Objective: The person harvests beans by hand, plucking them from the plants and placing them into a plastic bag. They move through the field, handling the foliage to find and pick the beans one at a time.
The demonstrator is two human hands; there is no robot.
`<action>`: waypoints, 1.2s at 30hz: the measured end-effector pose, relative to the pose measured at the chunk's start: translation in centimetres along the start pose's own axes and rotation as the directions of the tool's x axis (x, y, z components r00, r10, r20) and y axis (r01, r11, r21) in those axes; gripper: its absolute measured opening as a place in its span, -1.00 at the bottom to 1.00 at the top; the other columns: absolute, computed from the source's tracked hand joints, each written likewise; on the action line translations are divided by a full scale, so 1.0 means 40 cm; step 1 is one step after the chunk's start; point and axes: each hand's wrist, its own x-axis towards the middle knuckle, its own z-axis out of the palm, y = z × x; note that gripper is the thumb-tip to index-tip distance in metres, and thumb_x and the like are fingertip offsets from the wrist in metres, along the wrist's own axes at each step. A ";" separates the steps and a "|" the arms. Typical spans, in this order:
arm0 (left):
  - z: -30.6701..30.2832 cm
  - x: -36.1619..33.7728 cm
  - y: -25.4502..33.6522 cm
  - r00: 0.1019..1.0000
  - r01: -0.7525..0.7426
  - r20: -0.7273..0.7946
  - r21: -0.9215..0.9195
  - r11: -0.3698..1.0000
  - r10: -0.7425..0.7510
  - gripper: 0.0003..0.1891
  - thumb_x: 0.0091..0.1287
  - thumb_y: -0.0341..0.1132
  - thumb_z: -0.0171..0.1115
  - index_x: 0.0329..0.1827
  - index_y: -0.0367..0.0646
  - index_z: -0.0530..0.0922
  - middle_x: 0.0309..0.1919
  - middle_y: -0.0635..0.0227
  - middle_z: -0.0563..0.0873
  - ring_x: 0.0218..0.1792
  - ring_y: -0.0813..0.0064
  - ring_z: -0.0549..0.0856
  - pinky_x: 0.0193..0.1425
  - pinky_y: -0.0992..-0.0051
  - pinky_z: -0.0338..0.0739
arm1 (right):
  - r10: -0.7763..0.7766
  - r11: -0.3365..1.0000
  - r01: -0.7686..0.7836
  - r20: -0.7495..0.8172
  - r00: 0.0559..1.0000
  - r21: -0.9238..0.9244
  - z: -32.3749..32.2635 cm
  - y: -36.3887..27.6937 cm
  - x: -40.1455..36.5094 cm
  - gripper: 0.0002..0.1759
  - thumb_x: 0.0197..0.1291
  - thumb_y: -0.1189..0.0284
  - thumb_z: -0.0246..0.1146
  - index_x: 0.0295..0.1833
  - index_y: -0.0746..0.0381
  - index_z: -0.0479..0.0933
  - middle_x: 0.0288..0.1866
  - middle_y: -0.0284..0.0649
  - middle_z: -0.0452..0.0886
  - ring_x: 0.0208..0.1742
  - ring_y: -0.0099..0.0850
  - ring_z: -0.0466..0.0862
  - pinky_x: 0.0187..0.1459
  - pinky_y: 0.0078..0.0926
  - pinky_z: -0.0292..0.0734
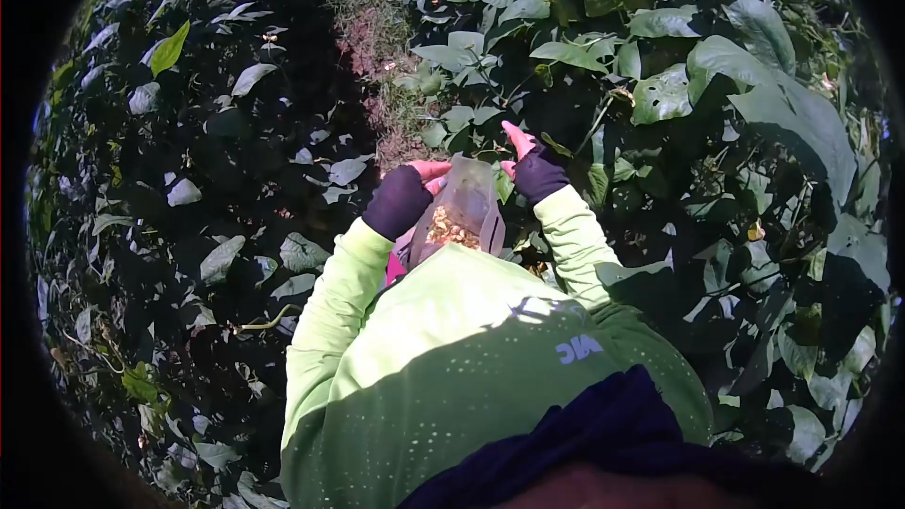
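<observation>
A translucent plastic container (468, 190) is in front of my body, its narrow end pointing away from me. Small pale-yellow pieces (451, 228), whose kind I cannot make out, lie inside it. My left hand (432, 172), in a dark cuff, has its fingers closed at the container's upper left edge. To the right of the container, my right hand (516, 146) has fingers and thumb apart, near the green leaves, with nothing visible between them. Part of the container is hidden behind my lime-green shirt (452, 287).
Dense leafy plants (566, 52) grow ahead and to the right, with large leaves (792, 118) rising at the far right. Shaded plants (217, 254) fill the left side. A narrow strip of soil and grass (377, 66) runs between the rows.
</observation>
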 end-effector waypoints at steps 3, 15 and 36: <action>0.048 0.164 -0.139 0.986 -0.168 0.041 0.244 0.955 0.162 -0.50 0.24 -0.34 0.30 0.28 -0.14 0.51 0.06 0.04 0.67 0.06 0.12 0.66 0.16 0.31 0.53 | 0.286 0.932 -0.333 0.277 0.917 0.141 -0.034 -0.030 0.042 -0.38 0.08 0.62 0.22 0.33 0.19 0.38 -0.21 -0.12 0.59 -0.30 -0.34 0.59 -0.23 -0.39 0.53; -0.002 0.462 -0.094 0.829 -0.098 0.538 -0.126 0.987 0.151 -0.79 0.31 -0.40 0.28 -0.04 -0.24 0.69 -0.33 0.30 0.75 -0.33 0.60 0.68 -0.17 0.54 0.55 | 0.337 0.927 -0.311 -0.102 0.936 0.211 -0.048 0.009 0.066 -0.74 0.16 0.53 0.26 -0.01 0.29 0.61 -0.29 -0.29 0.62 -0.32 -0.57 0.59 -0.22 -0.58 0.54; -0.319 0.721 -0.362 0.434 -0.723 0.832 0.091 0.685 0.347 -0.80 0.22 -0.34 0.31 -0.13 -0.21 0.70 -0.35 0.05 0.75 -0.31 0.24 0.76 -0.17 0.40 0.60 | 0.231 0.570 -0.754 -0.816 0.529 -0.327 -0.291 -0.177 0.543 -0.27 0.10 0.32 0.43 0.35 0.21 0.27 -0.53 -0.25 0.52 -0.53 -0.33 0.54 -0.39 -0.36 0.48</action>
